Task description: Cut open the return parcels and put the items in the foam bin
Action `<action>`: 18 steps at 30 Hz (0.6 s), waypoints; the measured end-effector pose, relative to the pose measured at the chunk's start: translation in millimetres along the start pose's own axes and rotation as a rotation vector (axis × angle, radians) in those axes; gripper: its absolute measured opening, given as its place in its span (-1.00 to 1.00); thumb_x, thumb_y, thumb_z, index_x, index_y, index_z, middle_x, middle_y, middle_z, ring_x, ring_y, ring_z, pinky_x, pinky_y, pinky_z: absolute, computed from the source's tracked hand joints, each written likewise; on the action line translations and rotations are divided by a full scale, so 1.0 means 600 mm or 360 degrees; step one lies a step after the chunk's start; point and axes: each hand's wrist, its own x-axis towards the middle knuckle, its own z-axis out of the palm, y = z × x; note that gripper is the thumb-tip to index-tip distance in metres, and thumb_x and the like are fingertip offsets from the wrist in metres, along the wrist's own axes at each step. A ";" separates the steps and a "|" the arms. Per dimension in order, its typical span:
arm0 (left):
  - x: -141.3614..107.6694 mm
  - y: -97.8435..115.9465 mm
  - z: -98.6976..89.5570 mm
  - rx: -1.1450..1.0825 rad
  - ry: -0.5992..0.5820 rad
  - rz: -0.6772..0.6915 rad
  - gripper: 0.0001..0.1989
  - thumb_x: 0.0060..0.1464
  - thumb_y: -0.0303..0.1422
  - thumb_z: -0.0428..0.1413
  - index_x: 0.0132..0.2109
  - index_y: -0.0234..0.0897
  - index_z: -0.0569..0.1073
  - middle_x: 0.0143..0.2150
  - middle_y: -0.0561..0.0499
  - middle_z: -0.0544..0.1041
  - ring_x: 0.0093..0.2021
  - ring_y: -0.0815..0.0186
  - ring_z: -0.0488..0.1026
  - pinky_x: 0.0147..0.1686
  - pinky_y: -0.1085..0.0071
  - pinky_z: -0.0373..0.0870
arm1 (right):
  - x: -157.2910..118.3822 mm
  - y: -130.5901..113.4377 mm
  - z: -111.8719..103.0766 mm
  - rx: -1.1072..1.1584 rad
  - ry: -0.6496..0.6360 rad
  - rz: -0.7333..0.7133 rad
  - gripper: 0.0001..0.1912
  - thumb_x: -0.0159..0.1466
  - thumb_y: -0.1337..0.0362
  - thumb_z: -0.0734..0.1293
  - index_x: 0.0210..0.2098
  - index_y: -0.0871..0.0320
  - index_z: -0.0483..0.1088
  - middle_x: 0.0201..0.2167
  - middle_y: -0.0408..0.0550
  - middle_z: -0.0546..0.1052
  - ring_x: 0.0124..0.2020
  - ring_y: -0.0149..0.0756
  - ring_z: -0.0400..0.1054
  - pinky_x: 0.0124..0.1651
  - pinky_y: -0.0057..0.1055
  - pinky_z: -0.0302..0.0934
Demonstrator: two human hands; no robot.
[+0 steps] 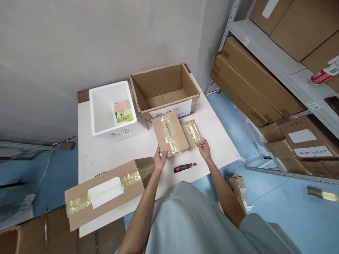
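Note:
A taped brown carton [171,134] lies in the middle of the white-topped table [106,151]; my left hand [160,158] grips its near left corner. Beside it on the right is a smaller taped box [192,134], and my right hand [204,149] holds that one at its near right corner. The two boxes lie close together. Just in front of them is a red and black utility knife [184,167]. Behind them stands an open cardboard box [165,88] with a handwritten white label. A long taped carton [106,190] lies at the table's front left.
A white foam box [116,132] holding picture-covered items [124,115] stands at the back left. Shelves [275,53] with cartons and a bottle [324,74] rise on the right. An opened carton [237,187] sits on the blue floor, right of the table.

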 end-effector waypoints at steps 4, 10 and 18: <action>-0.001 0.004 0.002 0.0024 -0.0082 0.0125 -0.22 0.27 0.15 0.15 0.45 -0.22 0.40 0.27 -0.21 0.65 0.19 0.04 0.65 0.16 0.18 0.59 | 0.043 0.006 -0.005 0.0129 0.0002 0.0113 -0.28 0.34 -0.16 0.31 0.29 0.22 0.42 0.06 0.19 0.70 -0.03 -0.09 0.63 0.13 -0.17 0.49; -0.009 0.027 0.054 0.0070 -0.0125 0.0082 -0.18 0.23 0.13 0.21 0.48 -0.20 0.39 0.23 -0.20 0.67 0.09 -0.01 0.70 0.06 0.15 0.64 | 0.105 0.001 -0.030 0.0076 0.0093 0.0119 -0.31 0.29 -0.17 0.32 0.19 0.21 0.46 -0.01 0.24 0.72 -0.08 -0.01 0.64 0.12 -0.13 0.46; -0.032 0.020 0.079 0.0027 -0.0297 0.0076 -0.26 0.29 0.07 0.20 0.50 -0.10 0.39 0.34 -0.10 0.61 0.19 -0.04 0.67 0.12 0.13 0.64 | 0.080 0.031 -0.059 0.0094 0.0244 0.0094 -0.19 0.27 -0.25 0.26 0.24 0.26 0.39 0.00 0.32 0.67 -0.10 0.04 0.60 0.15 0.02 0.43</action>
